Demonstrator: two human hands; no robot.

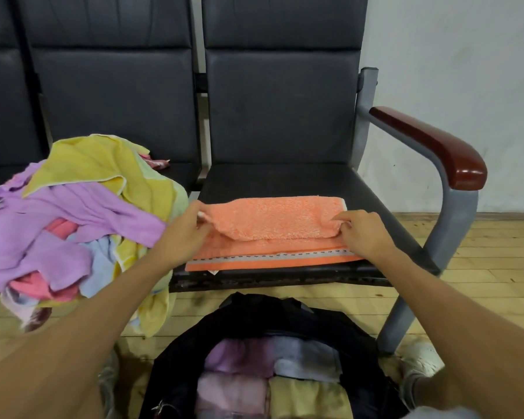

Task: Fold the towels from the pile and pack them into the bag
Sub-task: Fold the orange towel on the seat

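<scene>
Head view. Orange towel (273,220) lies flat across the front half of the surface (285,179), a dark padded seat at the right end of a row. The towel's near edge carries a grey patterned band and runs along the seat's front lip. The upper layer is doubled over toward the person, and its free edge stops short of the band. Left hand (183,234): grip pinches the left corner of that upper layer. Right hand (365,234): grip pinches the right corner, knuckles resting on the lower layer. Bare seat is open behind the towel up to the backrest (282,101); a narrower bare strip lies right of it, before the grey frame and red-brown armrest (430,146). On the left there is little room. The pile of towels (73,213), purple, yellow, pink and pale blue, heaps on the next seat just beside the left hand and spills over that seat's front edge. Below, on the wooden floor (481,252), a dark bag (254,316) stands open between the forearms, with folded towels (270,376) packed inside in purple, grey, pink and yellow. White shoe (421,358) sits beside the bag. Pale wall (451,55) stands right of the seats.
</scene>
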